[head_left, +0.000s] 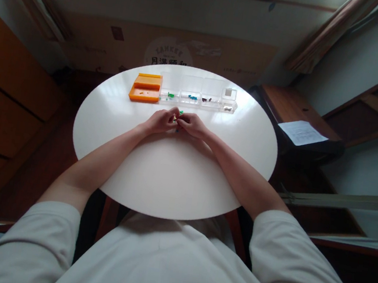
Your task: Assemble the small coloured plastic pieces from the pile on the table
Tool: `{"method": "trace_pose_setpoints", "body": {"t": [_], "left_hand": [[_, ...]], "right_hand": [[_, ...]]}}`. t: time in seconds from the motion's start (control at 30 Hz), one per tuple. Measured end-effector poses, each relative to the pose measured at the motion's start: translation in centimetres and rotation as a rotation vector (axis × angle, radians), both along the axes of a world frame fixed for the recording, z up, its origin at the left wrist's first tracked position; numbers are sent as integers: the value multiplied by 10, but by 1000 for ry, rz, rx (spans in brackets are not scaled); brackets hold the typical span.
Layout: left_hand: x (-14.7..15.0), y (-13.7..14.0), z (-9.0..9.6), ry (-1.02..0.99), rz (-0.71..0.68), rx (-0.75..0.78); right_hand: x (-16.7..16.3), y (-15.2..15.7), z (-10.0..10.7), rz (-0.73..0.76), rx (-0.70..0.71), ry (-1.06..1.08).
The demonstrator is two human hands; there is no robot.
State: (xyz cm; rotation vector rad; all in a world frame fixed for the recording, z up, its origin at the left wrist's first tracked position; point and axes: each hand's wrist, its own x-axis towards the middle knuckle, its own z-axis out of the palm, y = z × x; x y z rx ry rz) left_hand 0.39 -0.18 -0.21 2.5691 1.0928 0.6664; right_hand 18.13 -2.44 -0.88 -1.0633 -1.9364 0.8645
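Left hand (pixel 162 121), in the head view, is raised over the near side of the row of boxes, its thumb and fingers pinched on a small cluster (pixel 181 112) of coloured bits. Right hand (pixel 194 125) meets it from the other side, thumb and finger likewise drawn together on the cluster, so that the fingertips of both nearly touch. Green shows above the fingers and a speck of blue below; the rest is covered, and which hand carries the weight cannot be told. The cluster is between the hands, above the white table (pixel 170 171), just in front of the boxes. At the back, an orange tray (pixel 145 99) holds a few yellow bits (pixel 142 93); beside it, clear boxes (pixel 192 85) stand with lids back, holding green bits (pixel 170 95), blue bits (pixel 192 97), dark bits (pixel 206 100) and white bits (pixel 228 109). Assessment of the handling: the two-sided pinch appears suited to parts this small. One hand should act as a steady clamp while the other applies light, straight pressure; twisting would probably loosen joined bits. Working low over the table is advisable, since a dropped bit would then land on a pale, smooth surface. Forearms should be kept clear of the boxes, as a knock could mix the colours.
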Motion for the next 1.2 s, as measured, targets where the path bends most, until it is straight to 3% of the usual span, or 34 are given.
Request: {"method": "trace_pose_setpoints", "body": {"t": [1.2], "left_hand": [[-1, 2, -2, -34, -16, -11]], "right_hand": [[-1, -1, 1, -24, -6, -19]]}}
